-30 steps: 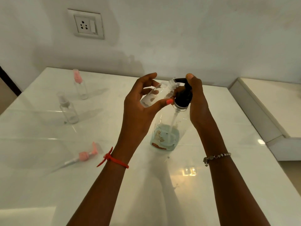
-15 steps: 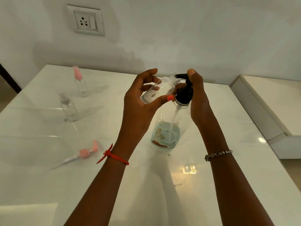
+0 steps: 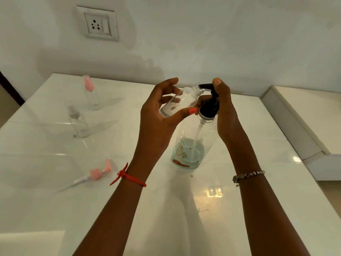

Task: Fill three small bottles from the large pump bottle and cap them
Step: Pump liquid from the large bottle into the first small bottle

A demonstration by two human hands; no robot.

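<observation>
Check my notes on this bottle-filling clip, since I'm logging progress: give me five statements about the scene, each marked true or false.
1. The left hand holds an uncapped small bottle tilted, its mouth at the spout. True.
2. The right hand lies flat on the table. False: it grips the black pump head of the large pump bottle.
3. A pink-capped bottle and a clear-capped bottle stand upright on the left. True.
4. A pink cap is screwed onto the held bottle. False: the pink pump cap lies loose on the table.
5. The large pump bottle is full to the neck. False: liquid fills only its lower part.
</observation>
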